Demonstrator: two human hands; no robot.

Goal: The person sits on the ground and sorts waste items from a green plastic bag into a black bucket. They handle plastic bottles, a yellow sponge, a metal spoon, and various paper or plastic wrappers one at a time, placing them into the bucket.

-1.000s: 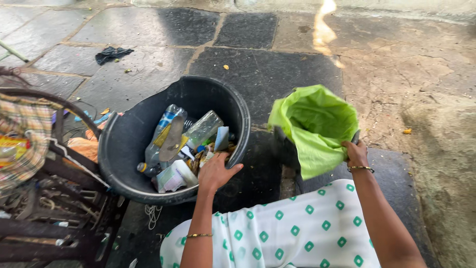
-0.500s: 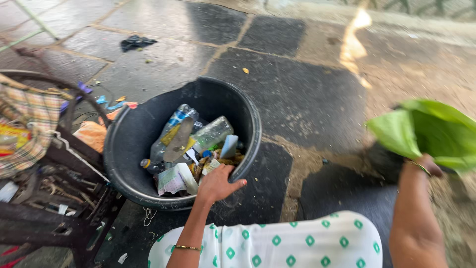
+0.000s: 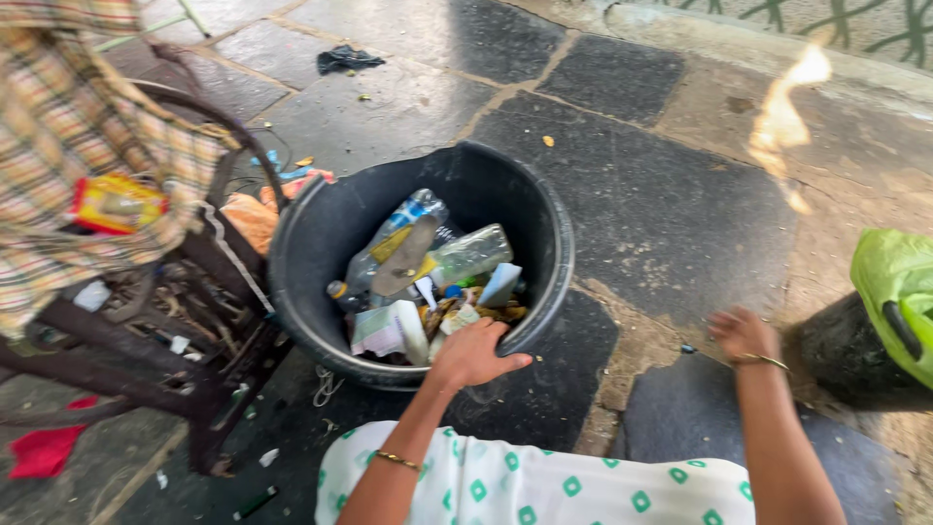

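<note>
Black tub (image 3: 311, 243) holds bottles (image 3: 466, 255) and scraps; left hand (image 3: 473, 355) grips its near rim, right hand (image 3: 743, 333) loose, empty.

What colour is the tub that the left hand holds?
Black, seen in the head view: tub, left hand.

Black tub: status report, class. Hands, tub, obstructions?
Left hand grips black tub rim. Right hand open, empty, beside green-lined bin. Metal frame crowds the tub.
</note>
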